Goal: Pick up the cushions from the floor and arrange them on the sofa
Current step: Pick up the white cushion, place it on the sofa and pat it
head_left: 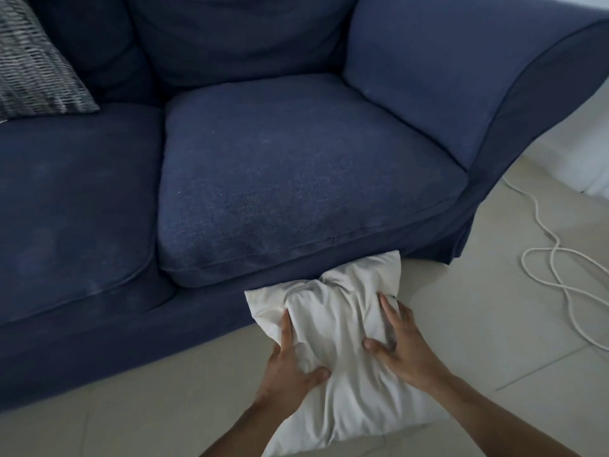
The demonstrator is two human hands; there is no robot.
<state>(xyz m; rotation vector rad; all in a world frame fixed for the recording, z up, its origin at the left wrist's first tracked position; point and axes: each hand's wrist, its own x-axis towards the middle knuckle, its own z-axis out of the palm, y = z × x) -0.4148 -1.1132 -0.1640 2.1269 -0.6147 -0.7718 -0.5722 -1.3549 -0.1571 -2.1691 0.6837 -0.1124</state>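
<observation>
Head view: a white cushion (pixel 333 351) lies on the tiled floor (pixel 478 324), near the camera, its far edge touching the front base of the navy sofa (pixel 296 166). The left hand (pixel 290 367) and right hand (pixel 400 347) each have a grip clamped on the cushion fabric, bunching it. A patterned grey cushion (pixel 33 61) rests far left on the sofa. A white cord (pixel 557 258) lies on the floor, right.
</observation>
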